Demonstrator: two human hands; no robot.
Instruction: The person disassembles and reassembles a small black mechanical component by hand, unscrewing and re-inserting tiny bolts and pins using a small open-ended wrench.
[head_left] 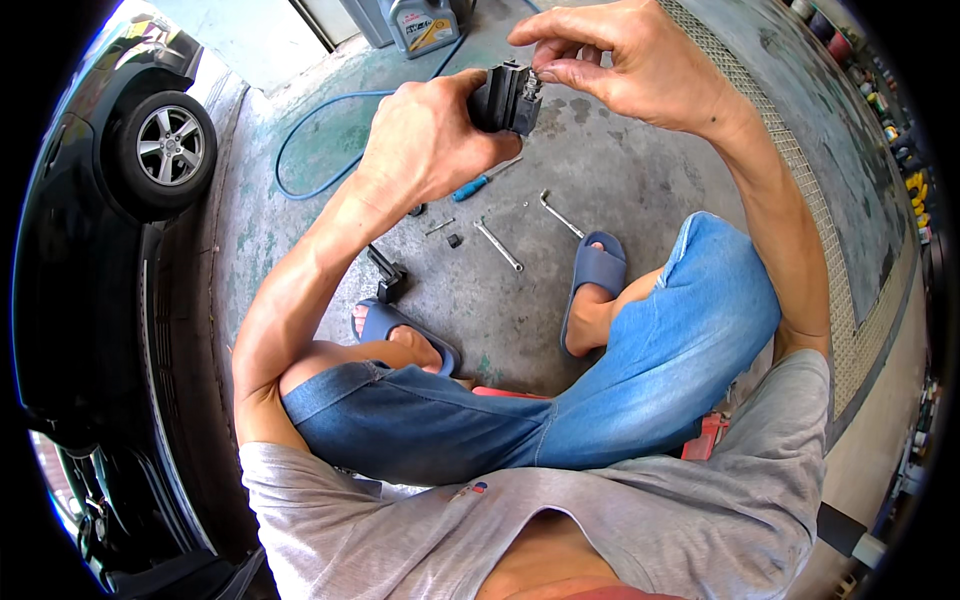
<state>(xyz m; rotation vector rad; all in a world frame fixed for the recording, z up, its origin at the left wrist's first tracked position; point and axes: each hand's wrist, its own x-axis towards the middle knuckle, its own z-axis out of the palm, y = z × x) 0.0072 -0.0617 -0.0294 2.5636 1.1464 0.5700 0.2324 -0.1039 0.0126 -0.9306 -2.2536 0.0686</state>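
Note:
My left hand (425, 135) is wrapped round a blocky black plastic part (496, 102), held up above the floor. Small metal pieces sit on its right-hand side. Beside that metal side, my right hand (635, 65) has its thumb and index finger pinched close together. Whatever is between those fingertips is too small to make out. Below the hands, a blue-handled screwdriver (470, 187) lies on the floor, its shaft pointing up and right. Near it are a thin metal bolt (439, 227) and a small black cube-like piece (454, 241).
A wrench (497, 245) and an angled metal tool (562, 215) lie by my sandals. Another black part (387, 276) stands by my left foot. A blue hose (285, 165) curls across the floor, with a grey oil jug (420, 28) behind. A black car (90, 270) stands at the left.

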